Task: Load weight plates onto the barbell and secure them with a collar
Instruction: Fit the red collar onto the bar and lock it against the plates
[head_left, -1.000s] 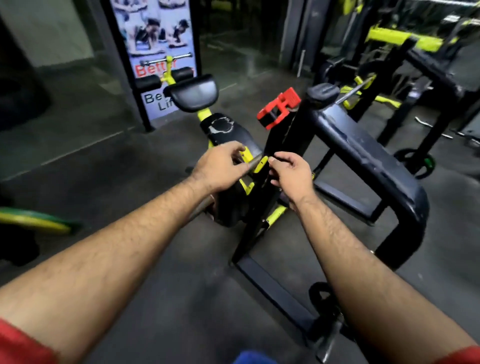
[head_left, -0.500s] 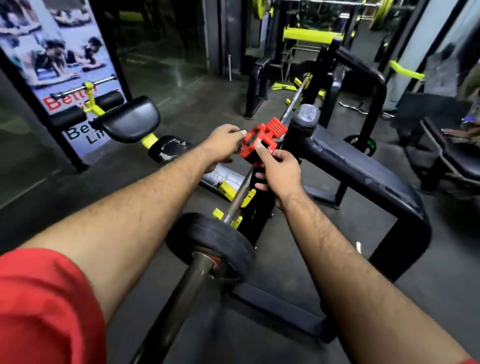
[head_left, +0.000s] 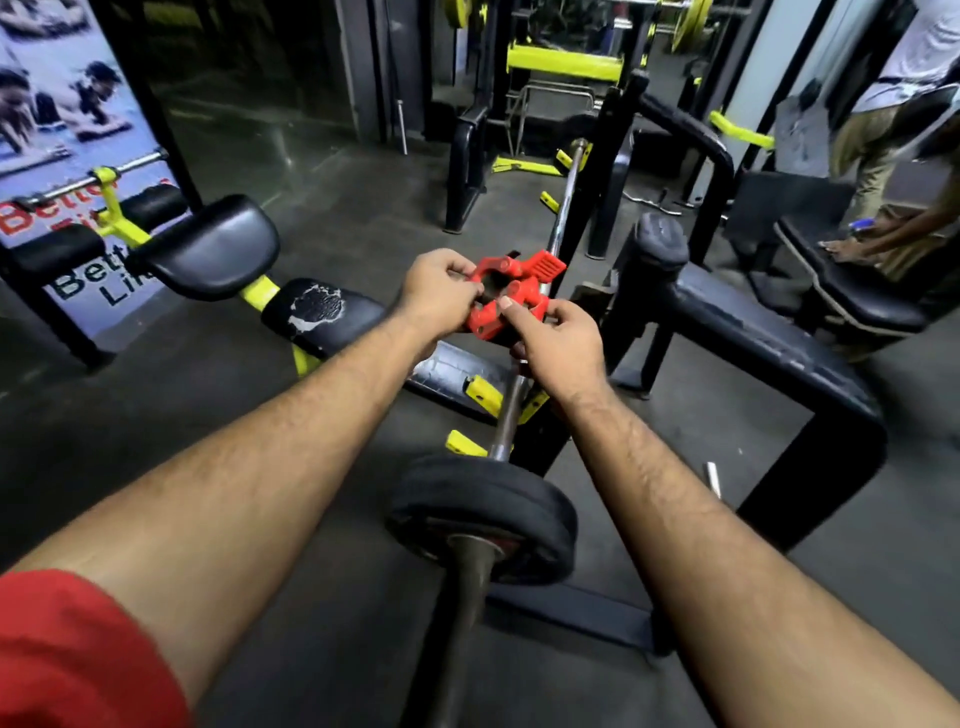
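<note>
Red collar (head_left: 506, 297): pinched by your left hand (head_left: 440, 296) and right hand (head_left: 558, 345), held above the barbell (head_left: 506, 410), beyond the black weight plate (head_left: 485, 512) seated on the bar's near end.

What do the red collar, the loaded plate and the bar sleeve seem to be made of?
Red collar: likely moulded plastic, matte, with ribbed lever. Plate: looks rubber-coated, dull black, rounded edge. Bar sleeve: metal, worn and brownish, little shine.

Dim gym — dark grey floor (head_left: 322, 208), black-and-yellow benches (head_left: 208, 249), a wall poster (head_left: 57, 104) at left.
</note>
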